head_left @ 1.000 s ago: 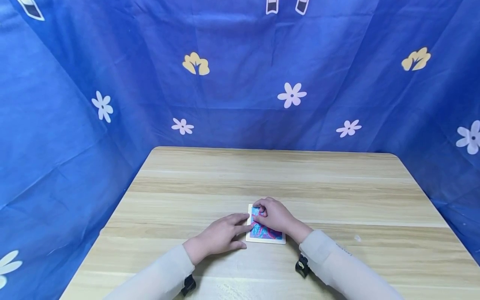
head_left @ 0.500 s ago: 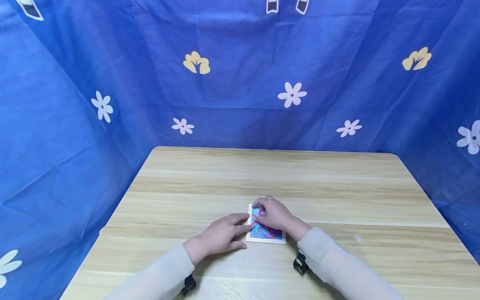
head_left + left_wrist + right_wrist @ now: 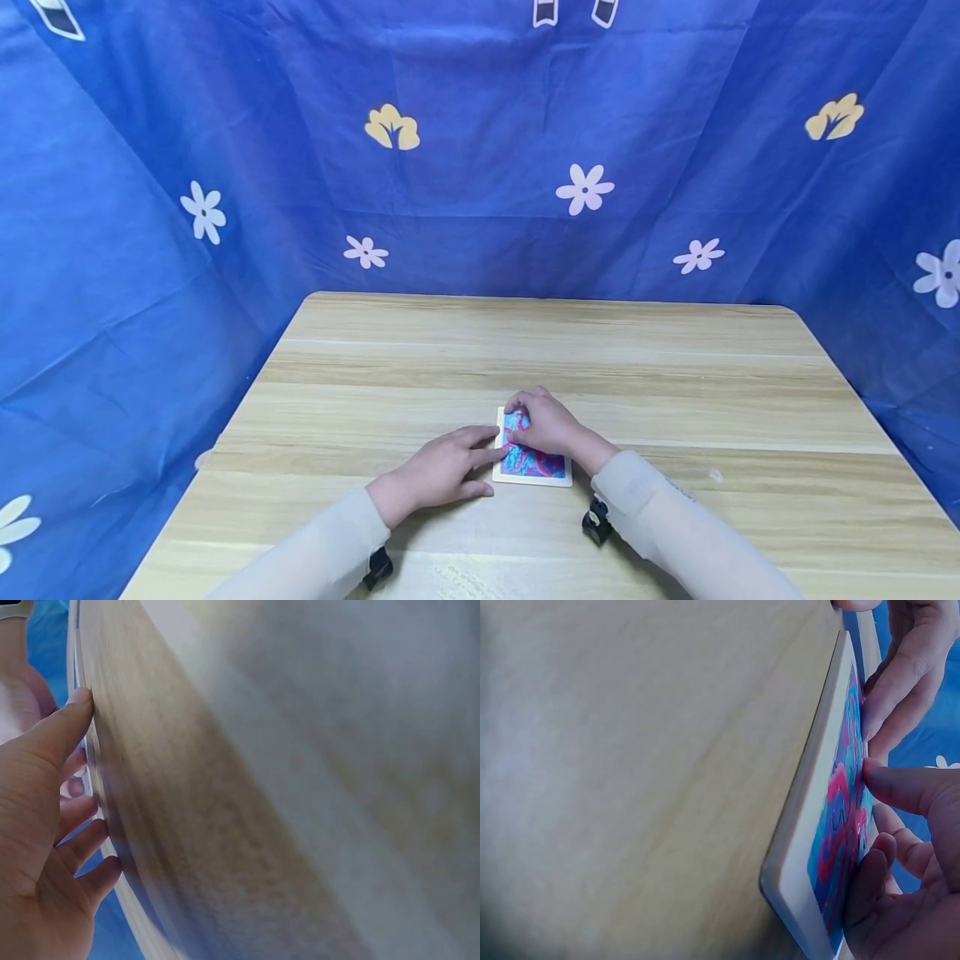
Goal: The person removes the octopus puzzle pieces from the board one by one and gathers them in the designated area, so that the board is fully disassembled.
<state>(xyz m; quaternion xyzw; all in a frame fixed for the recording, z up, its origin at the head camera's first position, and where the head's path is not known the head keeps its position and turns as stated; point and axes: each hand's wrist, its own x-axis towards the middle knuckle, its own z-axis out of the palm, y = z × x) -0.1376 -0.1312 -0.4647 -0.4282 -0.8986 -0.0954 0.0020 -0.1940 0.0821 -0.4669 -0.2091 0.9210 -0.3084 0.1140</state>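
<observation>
A small flat board (image 3: 532,481) with a cream-white frame lies on the table, its face covered by a blue, pink and purple picture (image 3: 528,462). My left hand (image 3: 438,471) has spread fingers, with fingertips resting along the board's left edge. My right hand (image 3: 551,429) is over the board's upper right. In the right wrist view its thumb (image 3: 904,787) touches the picture, and the other fingers are bent against the surface. No separate piece shows between thumb and fingers. The right hand hides part of the picture. The left wrist view shows the left fingers (image 3: 90,840) but not the board's face.
The board rests on a light wood-grain table (image 3: 420,350) with rounded far corners. A blue cloth (image 3: 480,167) printed with white flowers and yellow shapes hangs behind and at the sides. Black straps (image 3: 596,523) are at both wrists.
The right wrist and forearm have shifted slightly left and away from the person, and the right fingers have moved a little over the picture. The left hand and the board stay in place.
</observation>
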